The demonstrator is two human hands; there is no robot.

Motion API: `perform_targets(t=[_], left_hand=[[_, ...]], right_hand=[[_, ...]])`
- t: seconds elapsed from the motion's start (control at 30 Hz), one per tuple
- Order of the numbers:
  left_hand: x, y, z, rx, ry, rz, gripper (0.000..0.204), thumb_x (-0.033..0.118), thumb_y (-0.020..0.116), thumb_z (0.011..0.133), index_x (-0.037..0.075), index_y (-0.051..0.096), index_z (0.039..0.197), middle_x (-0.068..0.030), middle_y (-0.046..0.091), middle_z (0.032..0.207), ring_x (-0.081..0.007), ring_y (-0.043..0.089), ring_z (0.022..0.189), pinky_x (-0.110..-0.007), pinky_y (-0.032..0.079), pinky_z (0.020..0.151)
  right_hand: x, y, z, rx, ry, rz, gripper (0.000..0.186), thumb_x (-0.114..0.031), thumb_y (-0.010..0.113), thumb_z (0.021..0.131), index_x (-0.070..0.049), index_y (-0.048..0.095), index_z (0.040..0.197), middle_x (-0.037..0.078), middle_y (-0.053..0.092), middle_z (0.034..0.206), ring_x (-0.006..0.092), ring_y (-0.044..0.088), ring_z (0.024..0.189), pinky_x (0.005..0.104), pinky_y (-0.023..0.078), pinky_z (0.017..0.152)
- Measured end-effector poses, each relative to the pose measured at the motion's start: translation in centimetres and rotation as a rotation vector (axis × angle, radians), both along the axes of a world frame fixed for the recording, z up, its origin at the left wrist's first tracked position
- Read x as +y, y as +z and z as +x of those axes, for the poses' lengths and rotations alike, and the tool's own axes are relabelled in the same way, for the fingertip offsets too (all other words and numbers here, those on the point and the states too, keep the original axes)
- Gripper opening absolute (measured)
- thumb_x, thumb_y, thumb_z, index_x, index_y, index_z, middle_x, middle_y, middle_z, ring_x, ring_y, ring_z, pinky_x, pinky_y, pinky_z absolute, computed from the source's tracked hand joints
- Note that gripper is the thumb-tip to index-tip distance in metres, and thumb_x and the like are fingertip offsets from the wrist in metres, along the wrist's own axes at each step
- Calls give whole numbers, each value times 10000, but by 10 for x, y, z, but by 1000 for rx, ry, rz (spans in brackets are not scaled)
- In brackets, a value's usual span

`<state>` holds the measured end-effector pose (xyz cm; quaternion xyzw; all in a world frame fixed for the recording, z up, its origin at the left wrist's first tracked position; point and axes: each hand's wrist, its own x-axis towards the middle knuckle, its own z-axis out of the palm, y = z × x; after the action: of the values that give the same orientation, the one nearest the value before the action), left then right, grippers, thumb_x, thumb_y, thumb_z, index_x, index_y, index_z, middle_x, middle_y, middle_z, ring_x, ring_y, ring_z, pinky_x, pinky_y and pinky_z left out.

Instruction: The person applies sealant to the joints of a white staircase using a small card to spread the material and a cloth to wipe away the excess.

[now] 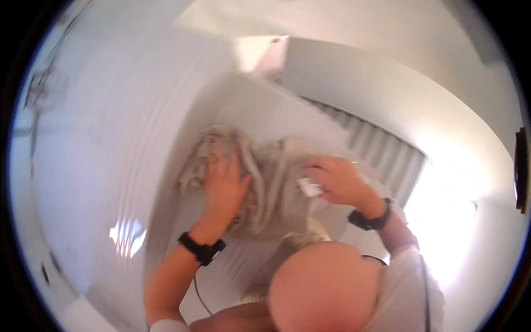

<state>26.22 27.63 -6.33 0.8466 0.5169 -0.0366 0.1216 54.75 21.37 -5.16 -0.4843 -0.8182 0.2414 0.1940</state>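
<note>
Left hand point(224, 180) is just spread flat on the cloth point(293, 207). Right hand point(338, 180)'s curled up, pinching some blurry white scrap point(310, 187).

There are two black wristbands point(203, 249), one cloth bundle point(279, 188), one white scrap point(310, 187) and one ribbed panel point(390, 149).

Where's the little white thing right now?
In the head view, the little white thing is right of centre, at the fingers of the right hand, with much of the grey-beige cloth to its left.
</note>
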Motion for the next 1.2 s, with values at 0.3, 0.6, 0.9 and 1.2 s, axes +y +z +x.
perform_targets(t=[0.3, 0.6, 0.9, 1.2], left_hand=[[253, -107, 75, -92, -254, 263, 670, 364, 615, 955, 114, 366, 1524, -177, 272, 1606, -466, 365, 1384, -487, 349, 1131], [186, -106, 35, -287, -376, 326, 416, 200, 434, 1040, 14, 490, 1409, -181, 490, 1459, -356, 447, 1347, -426, 337, 1135], [0, -58, -158, -79, -257, 110, 577, 289, 524, 993, -22, 388, 1459, -246, 407, 1498, -409, 366, 1394, -469, 287, 1158], [-139, -37, -190, 46, 81, -41, 858, 407, 652, 905, -56, 265, 1515, -329, 288, 1541, -494, 278, 1426, -549, 234, 1166]], right_hand=[[83, -68, -39, 184, -454, 81, 434, -162, 769, 711, -80, 570, 1088, 129, 503, 1158, 336, 577, 1001, 427, 527, 792], [42, -84, -43, 106, -566, 180, 366, -137, 742, 704, -90, 585, 1032, 124, 513, 1088, 310, 587, 961, 408, 533, 748], [41, -94, -104, 132, -237, 291, 183, -198, 662, 786, -123, 642, 952, 106, 543, 1080, 312, 587, 983, 417, 539, 727], [33, -48, -134, 172, 80, 51, 291, -124, 615, 803, -134, 637, 1092, 130, 559, 1180, 341, 605, 1059, 443, 538, 804]])
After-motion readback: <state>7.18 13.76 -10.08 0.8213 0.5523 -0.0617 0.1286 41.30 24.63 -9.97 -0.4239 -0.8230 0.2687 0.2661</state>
